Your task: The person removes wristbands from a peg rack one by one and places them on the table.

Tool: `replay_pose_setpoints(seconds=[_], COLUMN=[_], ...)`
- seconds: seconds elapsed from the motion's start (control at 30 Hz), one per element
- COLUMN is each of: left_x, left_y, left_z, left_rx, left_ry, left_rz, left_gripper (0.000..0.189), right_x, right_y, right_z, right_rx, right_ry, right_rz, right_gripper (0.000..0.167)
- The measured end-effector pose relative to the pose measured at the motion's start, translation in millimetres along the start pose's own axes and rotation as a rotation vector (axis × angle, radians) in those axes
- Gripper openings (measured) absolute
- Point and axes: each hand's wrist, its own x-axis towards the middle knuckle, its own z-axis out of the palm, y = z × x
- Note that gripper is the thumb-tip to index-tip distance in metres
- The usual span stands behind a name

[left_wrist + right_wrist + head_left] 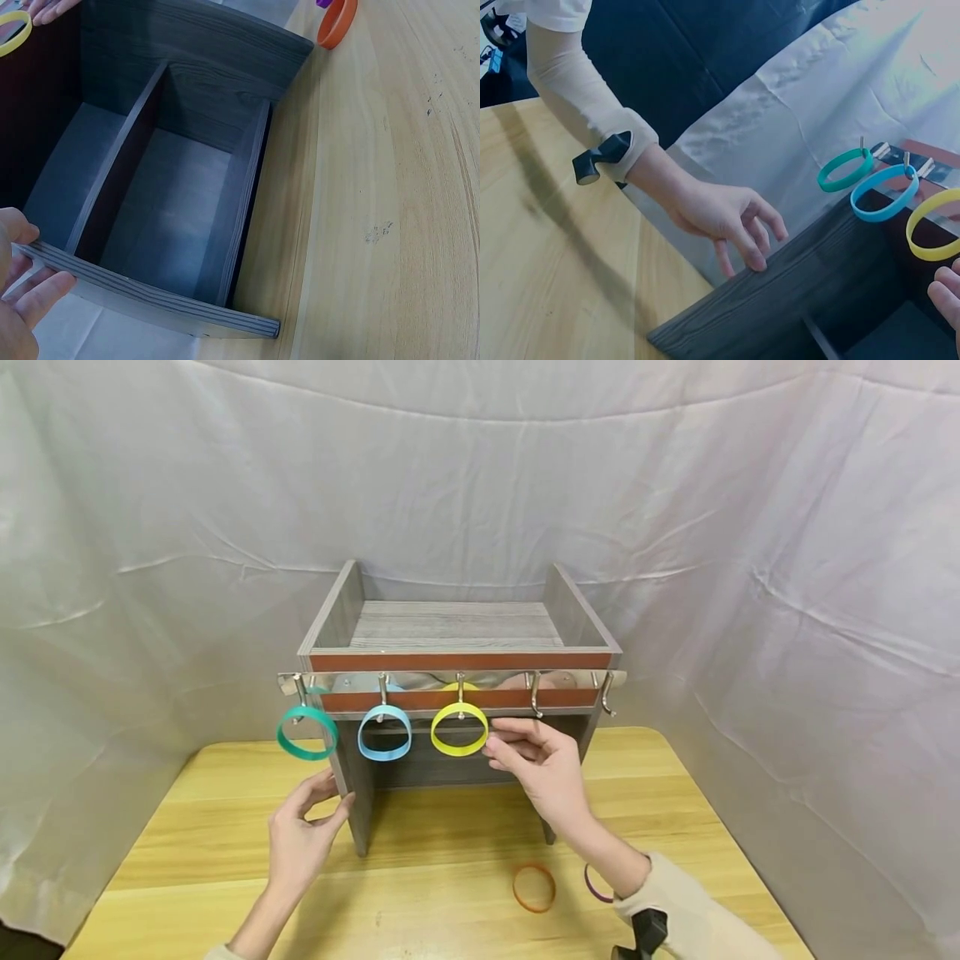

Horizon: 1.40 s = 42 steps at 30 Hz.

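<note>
A grey wooden shelf (pixel 457 653) carries a metal hook rail (pixel 495 680) along its front. From separate hooks hang a green wristband (pixel 279 739), a light-blue wristband (pixel 362 742) and a yellow wristband (pixel 442 747). My left hand (pixel 300 835) grips the front edge of the shelf's left side panel (pixel 172 298), thumb inside and fingers outside. Beside the right edge of the yellow wristband is my right hand (pixel 543 768), its fingers loosely bent. Whether its fingertips still touch the band is hard to tell. Only its fingers (pixel 946 292) show in the right wrist view.
Two hooks (pixel 535 697) at the rail's right side bear no band. An orange wristband (pixel 534 908) lies on the wooden table (pixel 420 902). Near it, a purple wristband (pixel 592 887) is partly covered by my right forearm. Grey cloth (pixel 465 485) surrounds the table at back and sides.
</note>
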Motion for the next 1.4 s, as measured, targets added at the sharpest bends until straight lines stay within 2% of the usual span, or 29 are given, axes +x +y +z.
replay_pose_setpoints(seconds=[0.43, 0.8, 0.97, 1.4], left_x=[0.7, 0.9, 0.2, 0.1], left_y=[6.8, 4.9, 4.8, 5.7], left_z=[-1.4, -1.1, -1.3, -0.8], left_rx=[-0.013, -0.009, -0.014, -0.012], left_ry=[0.007, 0.002, -0.004, 0.0], left_rz=[0.027, 0.031, 0.03, 0.026], left_gripper=[0.041, 0.043, 0.043, 0.043], right_x=[3.9, 0.6, -0.4, -1.8], right_y=[-3.6, -8.2, -10.2, -16.6], right_z=[14.9, 18.7, 18.6, 20.4], right_rx=[0.01, 0.106, 0.147, 0.174], right_ry=[0.009, 0.005, 0.002, 0.01], right_rz=[-0.003, -0.002, 0.004, 0.027], right_gripper=[0.03, 0.02, 0.024, 0.028])
